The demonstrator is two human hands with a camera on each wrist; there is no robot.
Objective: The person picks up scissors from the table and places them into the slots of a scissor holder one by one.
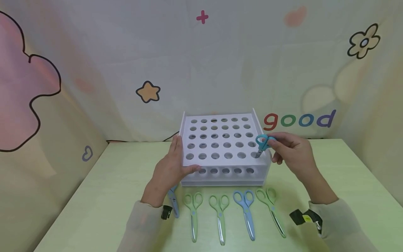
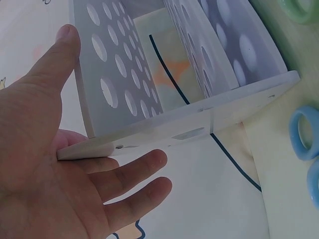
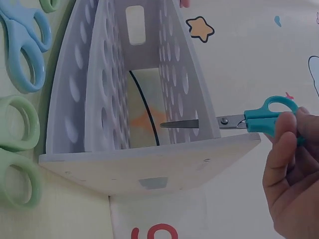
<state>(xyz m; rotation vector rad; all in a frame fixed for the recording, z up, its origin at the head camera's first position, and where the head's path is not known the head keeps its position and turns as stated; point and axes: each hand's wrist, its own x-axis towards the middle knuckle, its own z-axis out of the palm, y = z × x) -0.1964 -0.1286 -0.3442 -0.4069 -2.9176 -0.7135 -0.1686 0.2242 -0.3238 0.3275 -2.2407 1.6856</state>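
Note:
A white rack (image 1: 220,140) with rows of round holes stands at the far middle of the table. My left hand (image 1: 170,164) holds it by its left side, thumb over the front edge and fingers along the outer side panel. In the right hand (image 1: 292,150) I pinch small teal-handled scissors (image 1: 262,142) by the handle loops. Their blades (image 3: 182,123) pass through the front right hole of the top board, with the tip showing beneath it and the handles still above, tilted toward my hand.
Before the rack lie green scissors (image 1: 193,217), more green scissors (image 1: 219,218), blue scissors (image 1: 245,215) and green scissors (image 1: 271,211) at the right. Another blue pair (image 1: 173,201) is partly behind my left wrist. A patterned cloth (image 1: 220,70) hangs close behind the rack.

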